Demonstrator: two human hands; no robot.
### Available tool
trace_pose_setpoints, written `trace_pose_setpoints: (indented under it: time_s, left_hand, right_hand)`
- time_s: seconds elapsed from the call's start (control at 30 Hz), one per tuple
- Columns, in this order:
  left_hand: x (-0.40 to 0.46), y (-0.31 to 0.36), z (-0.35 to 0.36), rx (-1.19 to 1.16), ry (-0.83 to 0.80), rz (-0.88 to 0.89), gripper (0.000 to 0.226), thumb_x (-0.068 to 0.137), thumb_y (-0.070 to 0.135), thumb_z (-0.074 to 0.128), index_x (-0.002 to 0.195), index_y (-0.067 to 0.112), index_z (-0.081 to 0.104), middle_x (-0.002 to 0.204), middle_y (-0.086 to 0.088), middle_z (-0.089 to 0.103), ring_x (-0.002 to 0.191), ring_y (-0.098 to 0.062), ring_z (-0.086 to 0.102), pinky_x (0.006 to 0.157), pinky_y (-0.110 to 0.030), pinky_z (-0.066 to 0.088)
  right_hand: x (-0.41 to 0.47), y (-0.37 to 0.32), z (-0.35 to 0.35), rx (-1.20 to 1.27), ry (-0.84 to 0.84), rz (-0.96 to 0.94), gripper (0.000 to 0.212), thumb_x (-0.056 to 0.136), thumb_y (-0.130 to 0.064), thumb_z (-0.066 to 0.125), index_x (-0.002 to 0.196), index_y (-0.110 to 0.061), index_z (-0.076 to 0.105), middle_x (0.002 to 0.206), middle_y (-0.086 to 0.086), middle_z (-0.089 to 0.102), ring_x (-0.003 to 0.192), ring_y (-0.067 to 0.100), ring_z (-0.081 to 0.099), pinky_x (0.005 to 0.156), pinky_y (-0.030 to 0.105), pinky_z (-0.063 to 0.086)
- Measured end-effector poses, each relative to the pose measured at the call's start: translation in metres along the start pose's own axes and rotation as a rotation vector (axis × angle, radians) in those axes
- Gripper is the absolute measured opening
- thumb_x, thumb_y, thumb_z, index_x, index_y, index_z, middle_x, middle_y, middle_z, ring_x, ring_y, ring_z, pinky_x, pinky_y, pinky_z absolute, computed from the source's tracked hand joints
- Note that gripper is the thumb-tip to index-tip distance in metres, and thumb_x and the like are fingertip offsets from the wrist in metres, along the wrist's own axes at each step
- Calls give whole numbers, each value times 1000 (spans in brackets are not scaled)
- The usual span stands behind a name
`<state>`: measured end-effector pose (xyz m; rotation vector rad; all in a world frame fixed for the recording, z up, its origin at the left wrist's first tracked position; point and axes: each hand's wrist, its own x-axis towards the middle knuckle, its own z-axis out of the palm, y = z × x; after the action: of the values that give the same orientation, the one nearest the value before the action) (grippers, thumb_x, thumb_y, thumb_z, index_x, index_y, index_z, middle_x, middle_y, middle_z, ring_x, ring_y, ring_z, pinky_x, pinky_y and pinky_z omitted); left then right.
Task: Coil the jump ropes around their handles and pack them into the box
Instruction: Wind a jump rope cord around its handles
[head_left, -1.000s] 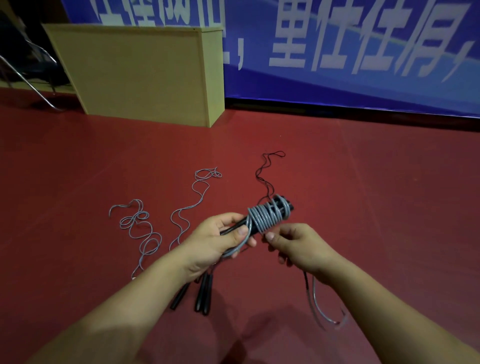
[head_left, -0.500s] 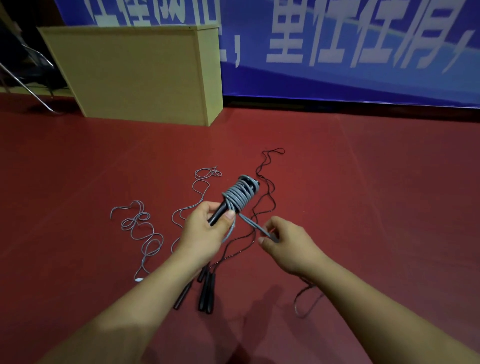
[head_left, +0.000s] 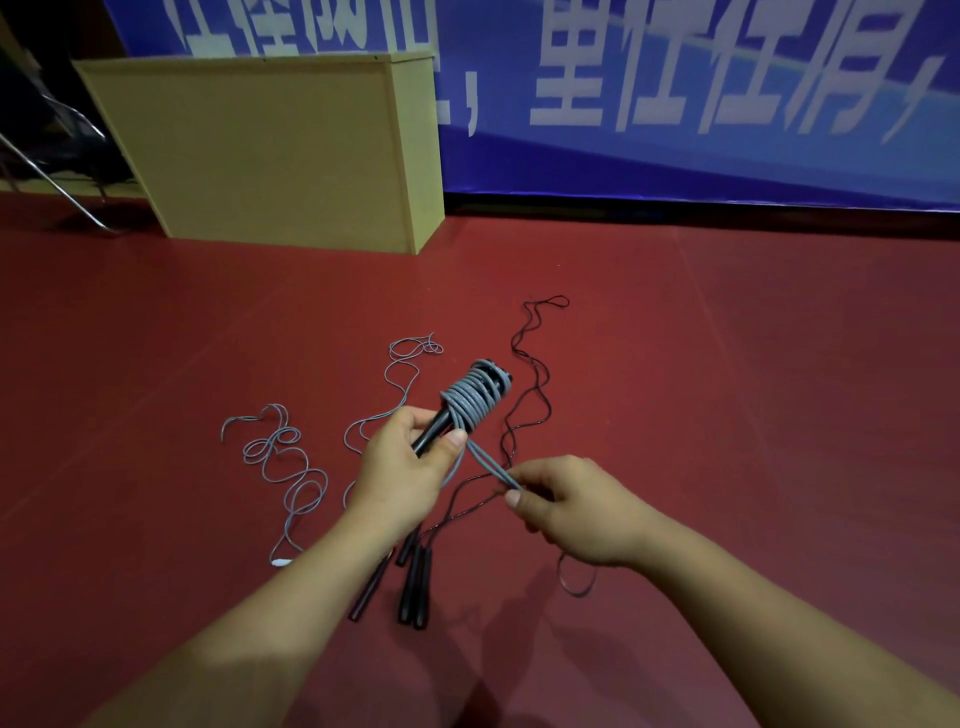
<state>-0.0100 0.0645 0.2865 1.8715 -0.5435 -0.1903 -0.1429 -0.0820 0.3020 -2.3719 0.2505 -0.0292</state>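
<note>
My left hand (head_left: 402, 467) grips the black handles of a jump rope, tilted up to the right. Grey rope is coiled in several turns around the handles' upper part (head_left: 475, 395). My right hand (head_left: 569, 506) pinches the loose grey rope end (head_left: 493, 467), drawn taut down from the coil. More rope hangs in a loop under my right wrist (head_left: 574, 584). On the red floor lie two loose grey ropes (head_left: 283, 462) (head_left: 402, 384), a black rope (head_left: 530, 384) and black handles (head_left: 413, 587). The box (head_left: 270, 150), tan, stands at the back left.
A blue banner with white characters (head_left: 675, 88) runs along the back wall. Metal chair legs (head_left: 57, 182) show at the far left behind the box. Bare red floor (head_left: 779, 389) spreads to the right.
The wound handles swung up from lying sideways to pointing up and away. My right hand slid down and right along the grey rope, drawing its end taut from the coil.
</note>
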Motion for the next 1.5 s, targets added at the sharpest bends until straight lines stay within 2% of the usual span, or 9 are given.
trace_pose_setpoints:
  time_s: [0.13, 0.23, 0.4, 0.7, 0.83, 1.0, 1.13, 1.3, 1.5]
  left_hand:
    - [0, -3, 0, 142, -35, 30, 15, 83, 23, 76, 89, 25, 62, 75, 10, 69, 60, 1, 58, 59, -19, 43]
    - [-1, -2, 0, 236, -68, 74, 19, 80, 25, 79, 88, 31, 63, 74, 13, 69, 65, 2, 62, 61, -15, 45]
    - [-2, -6, 1, 491, -142, 197, 33, 73, 49, 69, 103, 41, 57, 85, 15, 71, 83, -13, 68, 74, -34, 54]
    - [-12, -1, -4, 682, -532, 332, 34, 82, 43, 67, 112, 44, 51, 92, 13, 68, 89, -16, 63, 79, -33, 50]
    - [-15, 0, -5, 570, -666, 311, 25, 82, 36, 72, 104, 38, 60, 80, 15, 63, 74, -5, 56, 72, -26, 46]
    - [-16, 10, -10, 204, -819, 146, 17, 85, 18, 74, 96, 28, 65, 75, 15, 62, 66, 0, 53, 67, -17, 44]
    - [-16, 17, -12, 70, -842, 162, 18, 85, 20, 75, 96, 31, 65, 83, 13, 66, 74, 0, 58, 73, -17, 46]
    - [-20, 24, -12, -175, -858, 102, 17, 84, 19, 71, 98, 16, 63, 81, 11, 66, 74, -3, 57, 70, -19, 45]
    - [-26, 32, -9, -299, -902, 75, 16, 85, 15, 67, 99, 11, 59, 82, 3, 70, 76, -6, 62, 72, -20, 48]
  right_hand:
    - [-3, -2, 0, 28, 10, -31, 15, 95, -25, 55, 99, -18, 67, 74, 2, 68, 69, 17, 61, 69, 29, 48]
    - [-4, -2, 0, 58, 4, -14, 16, 95, -21, 53, 103, -21, 67, 69, -3, 66, 60, 8, 59, 65, 26, 49]
    - [-8, -5, -3, -12, 12, -11, 17, 93, -16, 50, 93, -26, 64, 74, -9, 67, 62, 0, 58, 67, 27, 50]
    - [-7, 5, -14, -343, 272, 80, 37, 75, -62, 67, 77, -25, 62, 69, -4, 62, 72, 21, 59, 57, 32, 43]
    - [-5, 12, -19, -263, 262, 135, 48, 57, -70, 76, 58, -30, 51, 59, -7, 55, 60, 12, 51, 50, 28, 34]
    - [-5, 18, -29, 239, 159, 74, 23, 68, -30, 87, 70, -18, 68, 55, -9, 59, 50, 1, 51, 51, 19, 43]
    - [-3, 25, -34, 406, 161, 42, 15, 72, -18, 83, 72, -13, 69, 59, -8, 58, 54, 3, 48, 54, 18, 41]
    - [-3, 27, -37, 595, 168, 38, 21, 69, -24, 78, 74, -6, 69, 65, 7, 60, 57, 12, 52, 53, 23, 43]
    - [2, 35, -34, 642, 223, 66, 20, 67, -28, 76, 69, -9, 68, 61, -1, 62, 54, 7, 53, 52, 21, 44]
